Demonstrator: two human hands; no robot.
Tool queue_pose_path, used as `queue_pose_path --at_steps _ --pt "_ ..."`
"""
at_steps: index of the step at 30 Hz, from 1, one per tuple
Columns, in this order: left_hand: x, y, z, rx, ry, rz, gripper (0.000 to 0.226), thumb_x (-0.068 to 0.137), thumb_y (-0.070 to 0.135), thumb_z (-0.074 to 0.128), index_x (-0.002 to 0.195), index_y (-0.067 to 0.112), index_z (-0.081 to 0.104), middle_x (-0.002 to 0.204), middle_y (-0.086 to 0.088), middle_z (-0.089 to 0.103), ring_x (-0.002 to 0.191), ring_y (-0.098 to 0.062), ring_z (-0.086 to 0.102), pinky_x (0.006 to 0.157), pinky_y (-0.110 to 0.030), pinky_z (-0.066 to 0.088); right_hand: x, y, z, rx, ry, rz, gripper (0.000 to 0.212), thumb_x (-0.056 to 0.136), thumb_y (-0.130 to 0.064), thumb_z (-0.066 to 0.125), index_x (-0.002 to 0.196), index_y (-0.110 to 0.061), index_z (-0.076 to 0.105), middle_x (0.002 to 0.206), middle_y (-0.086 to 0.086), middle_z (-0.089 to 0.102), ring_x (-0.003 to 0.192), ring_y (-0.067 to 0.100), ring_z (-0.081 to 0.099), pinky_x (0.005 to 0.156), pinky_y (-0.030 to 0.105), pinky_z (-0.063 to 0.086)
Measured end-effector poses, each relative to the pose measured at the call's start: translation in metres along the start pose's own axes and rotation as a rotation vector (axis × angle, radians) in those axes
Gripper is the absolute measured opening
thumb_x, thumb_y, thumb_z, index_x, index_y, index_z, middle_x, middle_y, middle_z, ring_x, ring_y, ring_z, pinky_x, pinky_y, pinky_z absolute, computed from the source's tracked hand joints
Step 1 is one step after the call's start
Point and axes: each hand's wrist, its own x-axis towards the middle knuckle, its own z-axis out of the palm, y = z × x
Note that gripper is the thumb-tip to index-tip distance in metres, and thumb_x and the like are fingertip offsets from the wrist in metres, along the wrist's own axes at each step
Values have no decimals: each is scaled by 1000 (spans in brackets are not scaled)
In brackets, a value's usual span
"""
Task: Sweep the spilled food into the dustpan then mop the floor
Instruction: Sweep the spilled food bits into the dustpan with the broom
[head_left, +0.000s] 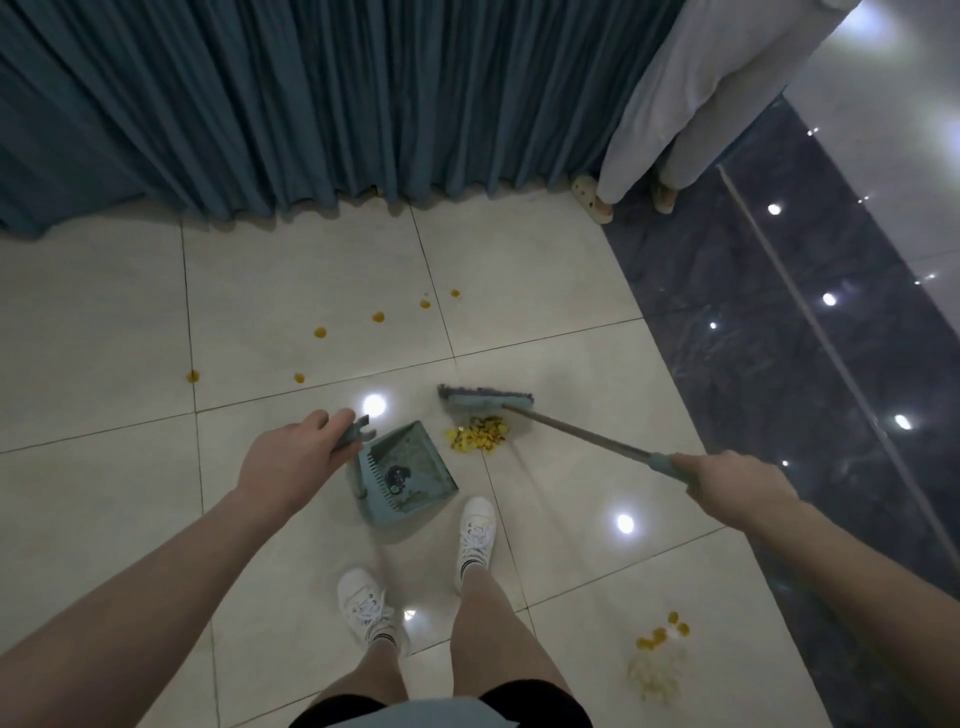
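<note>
The left hand (296, 452) was curled round the upright handle of the dustpan (415, 473), steadying it on the floor (545, 291), its open side apparently facing the yellow food pile (478, 435) just beside it. The right hand (737, 483) gripped the broom handle (582, 434), keeping the broom head (485, 399) behind the pile, presumably to draw it in. Scattered drops (320, 332) lay farther off.

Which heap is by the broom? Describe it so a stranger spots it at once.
Start at the blue curtain and come down the pale tiles to the dustpan in the middle. Just right of it, beside the broom, lies a tight heap of yellow bits. The other spills are lone orange spots or a thin smear; only this one is piled.
</note>
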Motion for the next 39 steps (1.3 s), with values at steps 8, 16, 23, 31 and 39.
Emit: queue_pose_path --at_steps 8,16,23,31,39 --pt "-13 2 2 9 5 21 29 88 41 62 95 18 46 65 -3 52 38 -23 47 33 -25 39 5 -34 42 489 -122 284 28 96 -23 54 116 -4 57 91 8 63 63 18 60 49 29 52" --pt "-24 9 12 14 -37 18 32 83 38 70 91 16 49 63 -3 50 37 -23 45 33 -23 35 -5 -87 94 694 -267 388 17 93 -7 46 101 1 59 86 18 66 47 23 60 35 22 40" --pt "-23 10 11 -6 -43 8 30 87 38 65 96 15 48 65 -4 50 40 -25 46 38 -20 26 -16 -120 101 819 -258 421 15 93 -7 50 102 2 58 79 17 62 44 23 57 35 21 41" --pt "-26 14 13 -24 -59 3 29 89 36 63 98 15 45 67 -5 50 41 -27 46 39 -20 23 -45 -180 84 779 -311 276 14 93 -3 44 104 -4 52 85 14 56 59 26 65 43 31 54" --pt "-30 16 13 -21 -26 4 29 91 37 60 97 17 41 68 -7 52 41 -28 47 39 -22 27 -87 -205 87 655 -403 139 27 90 -5 46 115 -7 54 91 10 59 56 19 64 41 25 50"
